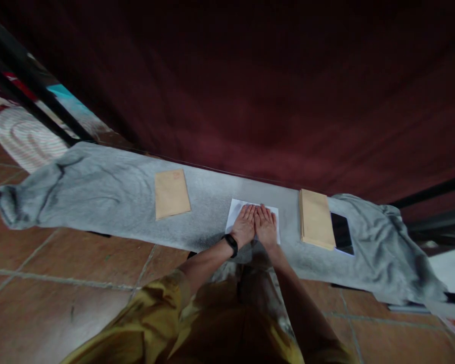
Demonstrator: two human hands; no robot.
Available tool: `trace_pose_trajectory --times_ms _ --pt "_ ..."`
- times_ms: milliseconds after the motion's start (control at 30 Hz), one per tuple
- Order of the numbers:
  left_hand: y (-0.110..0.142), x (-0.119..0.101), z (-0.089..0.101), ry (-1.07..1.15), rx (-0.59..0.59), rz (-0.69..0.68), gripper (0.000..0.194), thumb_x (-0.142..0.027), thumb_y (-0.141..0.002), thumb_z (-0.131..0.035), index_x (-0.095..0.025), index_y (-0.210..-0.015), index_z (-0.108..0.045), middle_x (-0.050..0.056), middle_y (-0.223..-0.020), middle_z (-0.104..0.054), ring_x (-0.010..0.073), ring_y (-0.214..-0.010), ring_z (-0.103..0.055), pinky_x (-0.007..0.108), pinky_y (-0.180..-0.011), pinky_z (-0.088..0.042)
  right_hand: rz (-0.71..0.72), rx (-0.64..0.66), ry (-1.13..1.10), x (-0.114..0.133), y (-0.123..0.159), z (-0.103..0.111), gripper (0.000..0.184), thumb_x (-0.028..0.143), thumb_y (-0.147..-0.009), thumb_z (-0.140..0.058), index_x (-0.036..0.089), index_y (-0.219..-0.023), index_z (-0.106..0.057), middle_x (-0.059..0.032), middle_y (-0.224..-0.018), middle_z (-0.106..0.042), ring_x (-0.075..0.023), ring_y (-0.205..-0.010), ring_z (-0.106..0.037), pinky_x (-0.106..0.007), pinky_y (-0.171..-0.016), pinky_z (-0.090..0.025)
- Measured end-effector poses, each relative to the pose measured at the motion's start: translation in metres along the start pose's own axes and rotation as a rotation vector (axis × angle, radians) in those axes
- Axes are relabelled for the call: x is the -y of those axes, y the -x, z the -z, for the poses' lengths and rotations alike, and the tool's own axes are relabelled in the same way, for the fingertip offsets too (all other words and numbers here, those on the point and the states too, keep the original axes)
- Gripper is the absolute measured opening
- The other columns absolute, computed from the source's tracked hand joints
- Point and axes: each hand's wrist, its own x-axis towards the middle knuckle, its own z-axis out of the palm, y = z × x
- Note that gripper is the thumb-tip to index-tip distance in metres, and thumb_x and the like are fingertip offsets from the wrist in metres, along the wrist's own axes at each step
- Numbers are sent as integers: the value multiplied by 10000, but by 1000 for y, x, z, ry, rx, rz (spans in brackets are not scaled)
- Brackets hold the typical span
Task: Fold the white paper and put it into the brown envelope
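A white sheet of paper [234,208] lies on the grey cloth in front of me, partly covered by my hands. Flat on its left half rests my left hand [244,225], fingers stretched forward, a black band on the wrist. Close beside it, my right hand [266,225] also presses flat on the paper, the two hands nearly touching. Whether the paper is folded cannot be made out. To the left lies a single brown envelope [172,194] with a faint reddish mark at its top corner. On the right is a stack of brown envelopes [317,218].
Grey cloth [109,194] covers the long narrow surface and bunches at both ends. A dark-screened flat device [342,233] sits by the envelope stack. A dark red curtain [227,101] hangs behind. Black bars [41,96] stand at the left; tiled floor [79,283] lies below.
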Motion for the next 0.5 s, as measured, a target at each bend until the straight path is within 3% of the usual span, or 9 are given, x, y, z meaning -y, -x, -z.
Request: trace_pose_trajectory --times_ms 300,500 --pt "0 4 0 17 5 -41 612 -202 -952 -348 -16 -1535 -355 217 -1599 -378 282 -1536 -246 528 -1274 -110 40 -4 35 0 4 5 496 184 -1035 -273 123 -1473 -498 -136 -1582 -424 -265 -1506 -288 -511 -1208 -216" --pt "7 19 2 56 -35 -55 571 -272 -1013 -299 -116 -1561 -335 138 -1638 -337 230 -1536 -251 507 -1260 -155 -10 6 54 8 4 9 486 221 -1052 -294 156 -1500 -470 -129 -1620 -353 -288 -1503 -301 -535 -1197 -239"
